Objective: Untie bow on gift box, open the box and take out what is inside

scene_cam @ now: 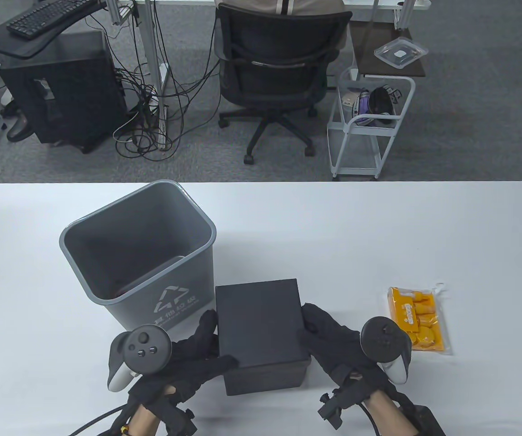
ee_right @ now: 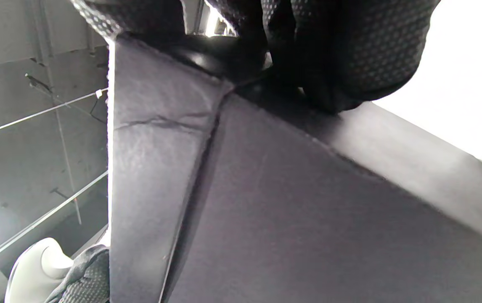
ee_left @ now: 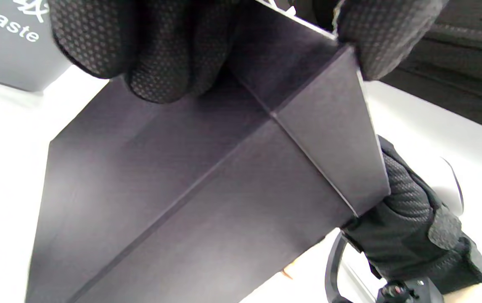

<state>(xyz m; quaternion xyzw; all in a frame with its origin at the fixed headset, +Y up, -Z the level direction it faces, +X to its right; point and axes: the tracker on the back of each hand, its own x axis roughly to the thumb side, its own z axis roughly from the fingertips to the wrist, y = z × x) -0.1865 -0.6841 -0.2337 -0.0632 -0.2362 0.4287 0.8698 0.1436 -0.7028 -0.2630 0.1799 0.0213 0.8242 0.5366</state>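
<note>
Closed black gift box sits upright near the table's front edge.

Black box, grey bin, orange packet, white table

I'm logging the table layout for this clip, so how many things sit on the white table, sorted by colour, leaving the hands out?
Black: 1, the gift box, gripped by the left hand and the right hand
Grey: 1, the waste bin
Orange: 1, the packet
Total: 3
</note>
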